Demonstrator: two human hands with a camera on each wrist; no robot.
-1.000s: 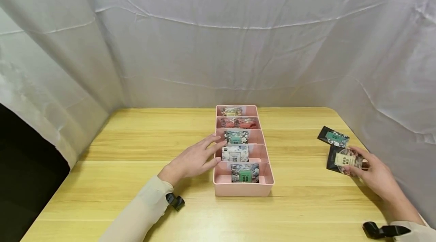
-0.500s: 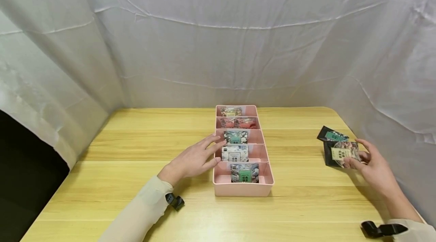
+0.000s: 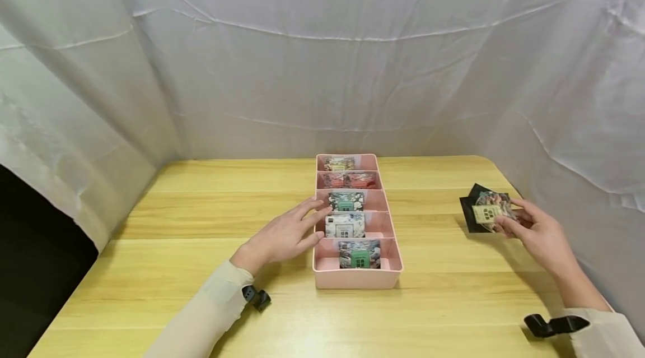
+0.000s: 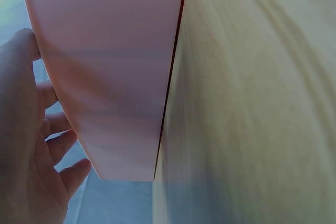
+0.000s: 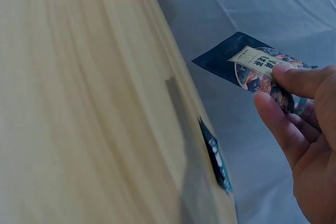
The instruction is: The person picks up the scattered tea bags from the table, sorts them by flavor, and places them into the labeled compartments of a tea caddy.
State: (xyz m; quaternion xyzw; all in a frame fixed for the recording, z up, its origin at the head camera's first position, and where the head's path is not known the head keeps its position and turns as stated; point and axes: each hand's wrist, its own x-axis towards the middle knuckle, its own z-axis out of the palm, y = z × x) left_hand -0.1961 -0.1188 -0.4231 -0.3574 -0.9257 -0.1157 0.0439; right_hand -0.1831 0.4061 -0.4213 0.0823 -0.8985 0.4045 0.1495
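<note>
My right hand [image 3: 539,237] pinches a dark sachet [image 3: 486,213] with a cream label and a floral print, between thumb and fingers. The right wrist view shows this sachet [image 5: 247,66] raised off the table. Below it a second dark sachet [image 5: 216,158] with a teal and white print lies on the table, mostly covered in the head view. My left hand [image 3: 284,235] touches the left rim of a long pink divided box [image 3: 358,279], fingers spread and relaxed. In the left wrist view its fingertips [image 4: 79,171] lie along the upper edge of the box wall.
Each box compartment holds sachets: green-labelled [image 3: 360,258] nearest, then white [image 3: 345,227], teal [image 3: 345,201], red [image 3: 347,180] and yellow [image 3: 339,164] at the back. The wooden table [image 3: 216,201] ends against grey curtains [image 3: 353,78] at the back and right.
My right hand has lifted the cream-labelled sachet off the table and carried it left and away from me, over the teal one. The left hand stays at the box rim.
</note>
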